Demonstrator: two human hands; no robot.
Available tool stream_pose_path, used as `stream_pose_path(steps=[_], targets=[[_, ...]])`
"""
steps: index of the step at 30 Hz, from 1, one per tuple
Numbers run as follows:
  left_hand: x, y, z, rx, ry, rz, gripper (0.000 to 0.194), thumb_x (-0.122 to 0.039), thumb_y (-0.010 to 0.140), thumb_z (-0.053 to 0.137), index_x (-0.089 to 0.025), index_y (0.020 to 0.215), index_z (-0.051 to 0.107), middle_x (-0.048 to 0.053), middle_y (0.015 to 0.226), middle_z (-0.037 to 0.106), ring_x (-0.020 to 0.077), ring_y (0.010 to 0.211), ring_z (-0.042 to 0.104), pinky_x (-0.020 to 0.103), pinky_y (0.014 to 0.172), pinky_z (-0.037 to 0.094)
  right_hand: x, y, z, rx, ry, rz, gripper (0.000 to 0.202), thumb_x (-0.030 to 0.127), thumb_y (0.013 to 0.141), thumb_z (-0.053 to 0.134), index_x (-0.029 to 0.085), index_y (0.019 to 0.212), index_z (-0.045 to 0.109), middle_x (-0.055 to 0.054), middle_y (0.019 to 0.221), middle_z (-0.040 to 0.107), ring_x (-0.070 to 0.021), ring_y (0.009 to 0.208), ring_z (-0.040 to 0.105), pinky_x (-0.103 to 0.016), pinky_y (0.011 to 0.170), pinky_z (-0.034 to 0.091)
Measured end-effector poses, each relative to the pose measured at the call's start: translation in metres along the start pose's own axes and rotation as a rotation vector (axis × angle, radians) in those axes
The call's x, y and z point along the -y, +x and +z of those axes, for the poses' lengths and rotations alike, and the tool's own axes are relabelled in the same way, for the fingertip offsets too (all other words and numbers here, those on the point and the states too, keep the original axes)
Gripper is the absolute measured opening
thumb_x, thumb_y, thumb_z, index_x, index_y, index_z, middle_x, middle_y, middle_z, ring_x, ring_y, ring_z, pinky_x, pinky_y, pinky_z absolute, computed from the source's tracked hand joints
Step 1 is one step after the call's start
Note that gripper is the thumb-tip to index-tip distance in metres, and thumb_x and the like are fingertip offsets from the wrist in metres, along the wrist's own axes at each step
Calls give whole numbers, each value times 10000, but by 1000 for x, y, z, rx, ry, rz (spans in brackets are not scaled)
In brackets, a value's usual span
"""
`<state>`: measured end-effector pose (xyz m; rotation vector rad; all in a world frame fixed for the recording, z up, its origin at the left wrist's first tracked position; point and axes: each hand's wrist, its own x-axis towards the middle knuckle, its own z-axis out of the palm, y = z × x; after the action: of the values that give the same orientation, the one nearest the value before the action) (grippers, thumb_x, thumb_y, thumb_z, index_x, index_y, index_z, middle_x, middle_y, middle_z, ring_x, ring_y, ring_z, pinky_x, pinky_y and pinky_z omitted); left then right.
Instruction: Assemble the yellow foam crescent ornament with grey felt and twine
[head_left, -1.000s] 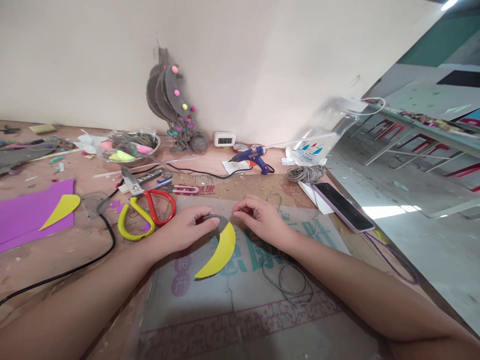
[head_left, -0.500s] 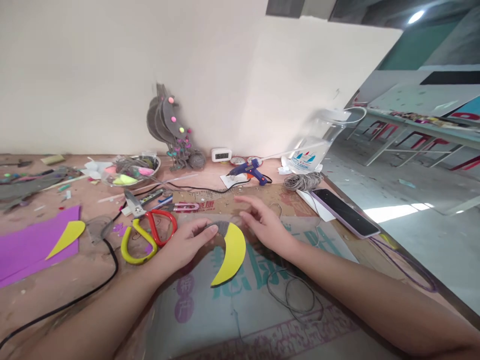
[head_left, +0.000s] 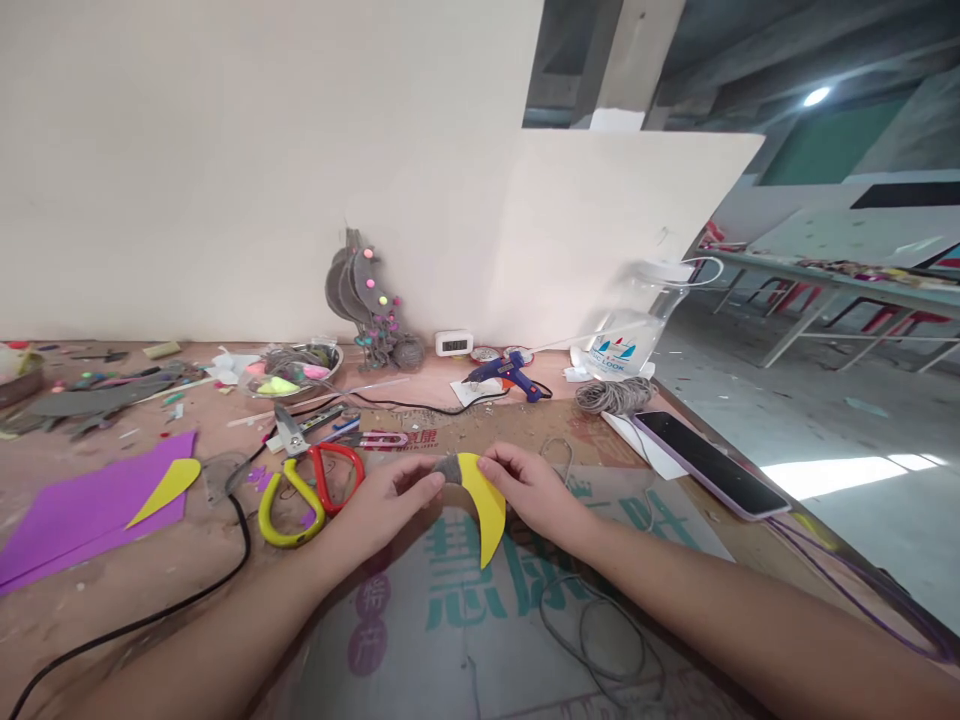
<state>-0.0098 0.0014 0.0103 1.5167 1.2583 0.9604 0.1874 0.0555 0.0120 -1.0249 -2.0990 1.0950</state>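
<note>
**Yellow crescent (head_left: 484, 500) pinched between two hands**

Above the printed sheet (head_left: 390, 640), the left hand (head_left: 386, 497) pinches the crescent's wrapped end; the right hand (head_left: 532, 490) narrowly grips its outer edge. Grey cord (head_left: 449, 469) covers only that end, so winding seems the step in hand; another turn would call for a taut strand and steady left fingers. Those fingers hide part of the wrap, the crescent's underside is out of sight, and any strand between the hands is too fine to trace.

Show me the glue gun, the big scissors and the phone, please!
glue gun (head_left: 506, 371): head view, on its blue body
big scissors (head_left: 291, 540): head view, on the yellow handle's near edge
phone (head_left: 709, 462): head view, on its dark screen
</note>
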Motion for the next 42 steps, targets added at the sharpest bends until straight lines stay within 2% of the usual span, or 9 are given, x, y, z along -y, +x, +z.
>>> stream_pose_path(steps=[2, 7, 14, 18, 21, 25, 29, 34, 42], targets=[[1, -1, 1, -17, 9, 4, 274, -374, 819, 498, -162, 970, 586, 0, 748, 564, 131, 667, 499, 240, 611, 394, 1, 0, 0, 1, -33, -22, 275, 387, 863, 426, 168, 744, 544, 9, 654, 515, -113, 614, 473, -216, 550, 377], [6, -1, 2, -46, 52, -6, 223, -374, 817, 498, -160, 760, 528, -35, 634, 509, 110, 596, 472, 225, 571, 365, 5, 1, 1, -7, -122, -54, 266, 353, 857, 429, 160, 723, 554, 15, 638, 507, -109, 608, 458, -215, 541, 347], [4, -2, 3, -40, 50, 64, 252, -400, 821, 478, -162, 823, 562, -23, 678, 540, 117, 618, 499, 240, 605, 397, 7, 1, 4, -39, -137, -94, 289, 372, 849, 433, 152, 705, 553, 17, 628, 493, -107, 600, 439, -209, 522, 331], [5, -3, 4, -79, 74, 94, 277, -422, 816, 473, -164, 760, 557, -23, 648, 540, 120, 598, 501, 241, 589, 400, 9, 0, 4, -23, -109, -120, 309, 397, 842, 445, 150, 696, 558, 17, 623, 483, -106, 591, 428, -208, 511, 327], [6, -3, 4, -81, 84, 103, 290, -438, 811, 475, -164, 784, 565, -23, 652, 545, 118, 585, 497, 240, 580, 400, 8, 0, 4, 11, -55, -126, 314, 417, 837, 457, 151, 737, 590, 10, 649, 517, -110, 610, 450, -212, 532, 349], [5, -4, 5, -74, 129, 122, 292, -442, 811, 475, -166, 765, 560, -25, 658, 535, 117, 597, 489, 229, 574, 389, 3, 1, 7, 58, 77, -66, 317, 432, 816, 489, 146, 862, 620, -10, 718, 584, -112, 623, 496, -214, 544, 391], [4, -5, 5, -34, 156, 123, 280, -420, 816, 478, -160, 777, 574, -28, 652, 518, 109, 598, 475, 217, 565, 373, 2, 0, 9, 42, 152, 1, 329, 436, 793, 524, 135, 886, 618, -20, 742, 601, -107, 617, 507, -218, 549, 406], [1, -6, 4, -4, 213, 130, 261, -390, 821, 474, -165, 787, 601, -16, 676, 550, 120, 625, 483, 218, 574, 373, 8, -3, 10, 61, 205, 60, 326, 445, 747, 582, 143, 854, 641, -10, 717, 608, -110, 628, 514, -221, 570, 400], [-2, -6, 3, 20, 233, 149, 282, -396, 825, 471, -167, 817, 636, 14, 776, 651, 155, 731, 568, 242, 660, 431, 3, 0, 12, 49, 177, 59, 290, 427, 735, 601, 150, 813, 641, -3, 695, 594, -109, 620, 503, -218, 552, 391]])
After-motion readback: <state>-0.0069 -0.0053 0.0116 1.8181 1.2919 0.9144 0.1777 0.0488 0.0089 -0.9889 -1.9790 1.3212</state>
